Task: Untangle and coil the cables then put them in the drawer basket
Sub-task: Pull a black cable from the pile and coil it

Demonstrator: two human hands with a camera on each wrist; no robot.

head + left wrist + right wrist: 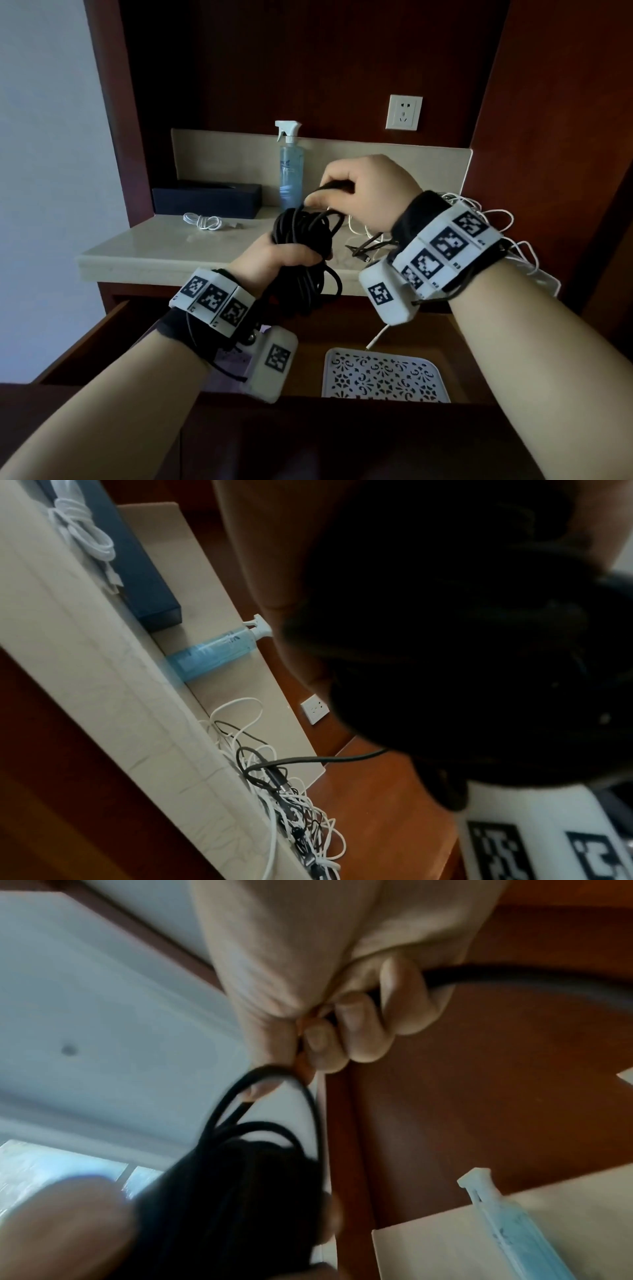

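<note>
A thick black cable coil (303,240) hangs above the counter's front edge, gripped round its middle by my left hand (281,255). My right hand (356,190) is just above and right of it, fingers (352,1031) curled round the free black strand (514,974) that loops up from the coil (232,1191). A tangle of white and black cables (291,791) lies on the counter at the right (370,240), partly hidden by my right wrist. A coiled white cable (202,222) rests on the counter's left. The white patterned basket (383,377) sits in the open drawer below.
A blue spray bottle (290,171) and a dark box (205,202) stand at the back of the beige counter (154,246). A wall socket (403,112) is on the wooden back panel. The drawer (113,329) also holds a purple item under my left wrist.
</note>
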